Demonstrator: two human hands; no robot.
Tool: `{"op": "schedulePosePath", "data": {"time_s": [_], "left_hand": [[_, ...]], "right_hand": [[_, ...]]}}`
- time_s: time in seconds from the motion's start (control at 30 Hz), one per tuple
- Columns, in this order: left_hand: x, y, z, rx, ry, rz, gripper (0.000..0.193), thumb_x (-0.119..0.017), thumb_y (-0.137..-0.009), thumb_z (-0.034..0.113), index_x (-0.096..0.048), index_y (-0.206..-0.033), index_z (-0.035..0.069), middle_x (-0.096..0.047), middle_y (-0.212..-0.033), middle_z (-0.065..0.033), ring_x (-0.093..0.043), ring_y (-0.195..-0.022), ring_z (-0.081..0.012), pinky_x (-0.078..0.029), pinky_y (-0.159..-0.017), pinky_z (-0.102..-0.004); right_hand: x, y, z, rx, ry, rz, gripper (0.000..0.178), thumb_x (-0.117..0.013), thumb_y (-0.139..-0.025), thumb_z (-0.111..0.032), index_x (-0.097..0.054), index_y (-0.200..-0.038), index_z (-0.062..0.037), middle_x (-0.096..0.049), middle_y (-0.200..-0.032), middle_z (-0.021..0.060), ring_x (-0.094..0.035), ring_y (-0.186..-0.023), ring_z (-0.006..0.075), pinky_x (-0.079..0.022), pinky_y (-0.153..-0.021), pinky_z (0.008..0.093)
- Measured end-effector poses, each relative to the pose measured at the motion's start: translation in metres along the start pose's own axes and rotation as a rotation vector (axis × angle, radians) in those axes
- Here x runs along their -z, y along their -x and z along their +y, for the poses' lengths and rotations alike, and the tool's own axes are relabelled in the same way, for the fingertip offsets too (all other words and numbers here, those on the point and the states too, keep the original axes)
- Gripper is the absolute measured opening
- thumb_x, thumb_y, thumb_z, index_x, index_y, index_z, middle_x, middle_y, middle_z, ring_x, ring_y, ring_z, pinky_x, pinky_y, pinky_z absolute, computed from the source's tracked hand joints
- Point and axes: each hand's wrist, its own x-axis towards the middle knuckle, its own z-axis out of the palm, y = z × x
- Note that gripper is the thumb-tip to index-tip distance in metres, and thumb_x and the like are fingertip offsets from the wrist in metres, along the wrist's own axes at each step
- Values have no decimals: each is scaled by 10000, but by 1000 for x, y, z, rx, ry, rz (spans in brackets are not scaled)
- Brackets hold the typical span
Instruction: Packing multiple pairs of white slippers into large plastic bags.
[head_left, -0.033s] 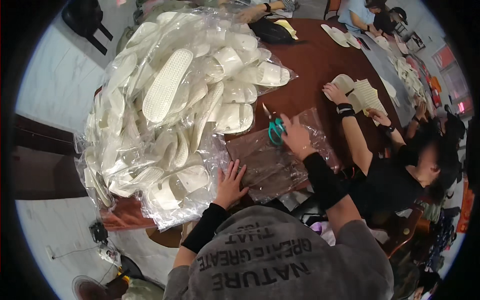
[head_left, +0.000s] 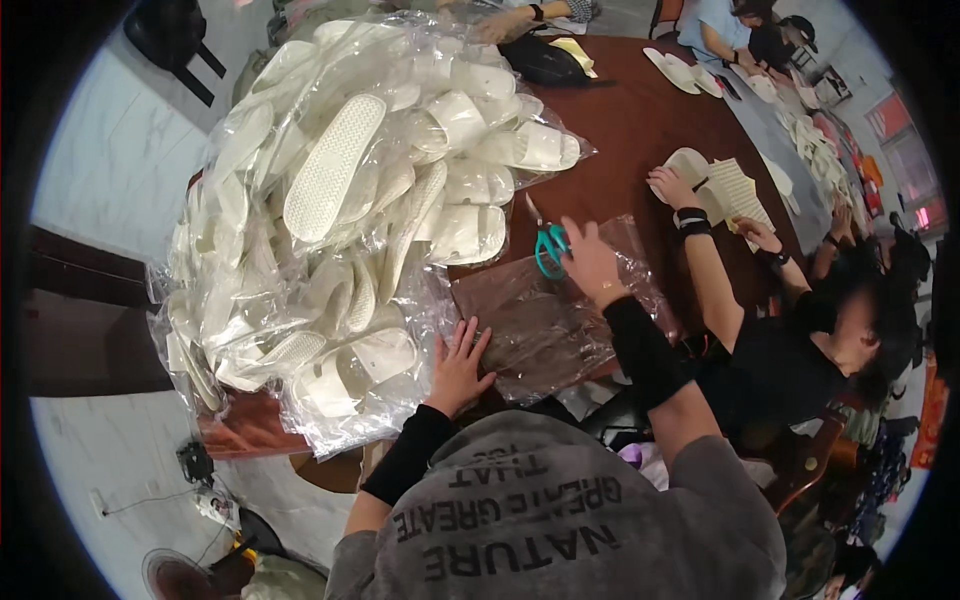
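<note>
My left hand (head_left: 461, 368) lies flat with its fingers spread, at the edge of a clear plastic bag (head_left: 530, 330) on the brown table. My right hand (head_left: 592, 262) is over the same bag, its fingers stretched out beside the teal handles of a pair of scissors (head_left: 549, 252). The thumb and fingertips are at the handles; whether they touch them is hard to see. The scissors' blades point away from me. To my left rises a big heap of white slippers (head_left: 335, 170) in clear plastic bags, reaching close to my left hand.
At my right, a person (head_left: 715, 290) handles a pale slipper (head_left: 688, 165) and a yellowish sheet (head_left: 740, 190) on the brown table (head_left: 625, 120). A black item (head_left: 540, 60) lies at the far edge. Other people sit at a further table with more slippers (head_left: 815, 140).
My right hand has shifted slightly away from me, and the scissors have moved a little the same way. My left hand stays nearly still.
</note>
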Motion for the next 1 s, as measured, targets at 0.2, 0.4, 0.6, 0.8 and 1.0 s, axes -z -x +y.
{"op": "schedulePosePath", "data": {"time_s": [0.2, 0.4, 0.6, 0.8, 1.0], "left_hand": [[7, -4, 2, -3, 82, 10, 899, -700, -751, 450, -284, -1509, 202, -164, -1600, -84, -166, -1472, -261, -144, -1120, -611], [11, -6, -3, -4, 103, -54, 936, -730, -734, 400, -250, -1521, 238, -131, -1609, -65, -139, -1479, -272, -159, -1128, -597], [17, -8, 6, -16, -52, -17, 813, -717, -762, 275, -337, -1476, 199, -211, -1575, -109, -244, -1440, -307, -236, -1090, -605], [36, -29, 25, -191, 299, 201, 670, -659, -846, 331, -398, -1436, 150, -264, -1546, -132, -303, -1397, -347, -269, -1072, -607], [-2, 9, 6, -229, -137, -15, 835, -655, -805, 523, -309, -1498, 212, -201, -1576, -122, -158, -1460, -340, -190, -1127, -582]], "right_hand": [[-1, -9, -17, 221, -18, 131, 487, -625, -824, -180, -502, -1290, -106, -536, -1026, 175, -613, -885, 358, -524, -709, 447], [-14, 115, 31, 749, -12, -216, 538, -632, -847, -288, -486, -1358, -203, -482, -1339, 132, -456, -1275, 297, -328, -1073, 527], [9, 109, 76, 110, 64, -186, 547, -508, -933, -461, -424, -1428, -245, -344, -1496, 130, -315, -1376, 353, -217, -1116, 587], [-24, 134, 26, 319, 12, -224, 510, -599, -903, -351, -469, -1385, -245, -348, -1495, 116, -319, -1379, 337, -222, -1115, 583], [-8, 139, 59, 381, 138, -223, 610, -640, -853, -319, -431, -1421, -249, -345, -1498, 114, -304, -1399, 312, -243, -1119, 537]]}}
